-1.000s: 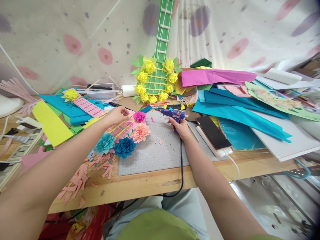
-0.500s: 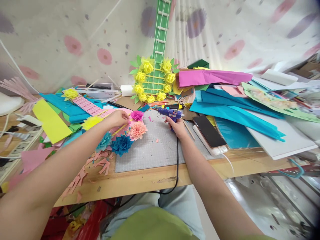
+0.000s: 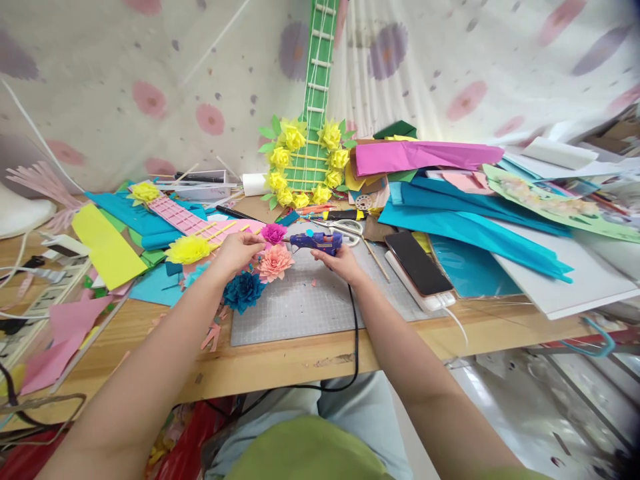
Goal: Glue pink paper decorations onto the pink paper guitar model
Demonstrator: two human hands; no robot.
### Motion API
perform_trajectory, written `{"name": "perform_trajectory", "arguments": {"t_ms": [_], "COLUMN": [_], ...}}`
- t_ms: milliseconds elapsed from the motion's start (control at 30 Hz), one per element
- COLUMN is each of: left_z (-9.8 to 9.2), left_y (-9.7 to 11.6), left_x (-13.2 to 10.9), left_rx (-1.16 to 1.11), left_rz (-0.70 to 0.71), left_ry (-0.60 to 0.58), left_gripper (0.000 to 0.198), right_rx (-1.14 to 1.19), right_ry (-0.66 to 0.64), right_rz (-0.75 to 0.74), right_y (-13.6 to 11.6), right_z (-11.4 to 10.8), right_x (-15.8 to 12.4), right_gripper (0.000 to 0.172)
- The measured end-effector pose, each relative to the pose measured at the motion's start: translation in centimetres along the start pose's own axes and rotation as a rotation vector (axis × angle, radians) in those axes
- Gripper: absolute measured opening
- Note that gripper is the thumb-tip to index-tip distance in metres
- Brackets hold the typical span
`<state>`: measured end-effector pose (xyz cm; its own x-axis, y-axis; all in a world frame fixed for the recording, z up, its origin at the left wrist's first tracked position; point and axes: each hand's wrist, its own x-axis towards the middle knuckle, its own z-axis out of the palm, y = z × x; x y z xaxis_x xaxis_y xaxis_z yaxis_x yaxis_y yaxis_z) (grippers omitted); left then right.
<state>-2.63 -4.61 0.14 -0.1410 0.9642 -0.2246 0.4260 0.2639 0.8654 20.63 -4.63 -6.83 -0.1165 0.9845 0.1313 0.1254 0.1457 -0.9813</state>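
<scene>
My right hand (image 3: 340, 260) is wrapped round a blue glue gun (image 3: 316, 242), whose nozzle points left, close to the magenta paper flower (image 3: 274, 233). The fingers of my left hand (image 3: 241, 252) are pinched together at the pink paper guitar, just left of that flower; what they hold is too small to make out. The guitar's pink neck (image 3: 176, 217) extends to the upper left. Around its body sit a peach flower (image 3: 275, 263), a dark blue flower (image 3: 243, 291) and a yellow flower (image 3: 189, 249). A light blue flower is partly hidden by my left arm.
A grey cutting mat (image 3: 295, 313) lies in front, with scissors (image 3: 350, 230) and a phone (image 3: 419, 263) on the right. Behind stands a green paper guitar (image 3: 316, 100) with yellow flowers. Coloured paper (image 3: 475, 220) is piled at the right. The gun's black cord hangs over the table edge.
My right hand has moved left with the glue gun, bringing its nozzle up to the magenta flower. My left hand has shifted slightly, and the scissors now show more.
</scene>
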Motion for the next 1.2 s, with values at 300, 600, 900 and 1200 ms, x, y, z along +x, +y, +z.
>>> {"name": "perform_trajectory", "arguments": {"t_ms": [300, 600, 900, 1200], "left_z": [0.8, 1.1, 1.0, 1.1], "left_y": [-0.6, -0.4, -0.1, 1.0], "left_x": [1.3, 1.4, 1.1, 0.1], "left_rx": [0.07, 0.06, 0.064, -0.038], "left_rz": [0.167, 0.188, 0.17, 0.077], "left_ry": [0.041, 0.027, 0.003, -0.035], "left_gripper": [0.014, 0.019, 0.02, 0.018], "right_rx": [-0.018, -0.035, -0.038, -0.059], "right_ry": [-0.047, -0.08, -0.031, 0.019], "right_rz": [-0.069, -0.085, -0.074, -0.096], "right_y": [0.2, 0.3, 0.5, 0.9], "right_z": [0.8, 0.8, 0.7, 0.6], "right_x": [-0.2, -0.1, -0.1, 0.2], "right_gripper": [0.037, 0.035, 0.034, 0.036]}}
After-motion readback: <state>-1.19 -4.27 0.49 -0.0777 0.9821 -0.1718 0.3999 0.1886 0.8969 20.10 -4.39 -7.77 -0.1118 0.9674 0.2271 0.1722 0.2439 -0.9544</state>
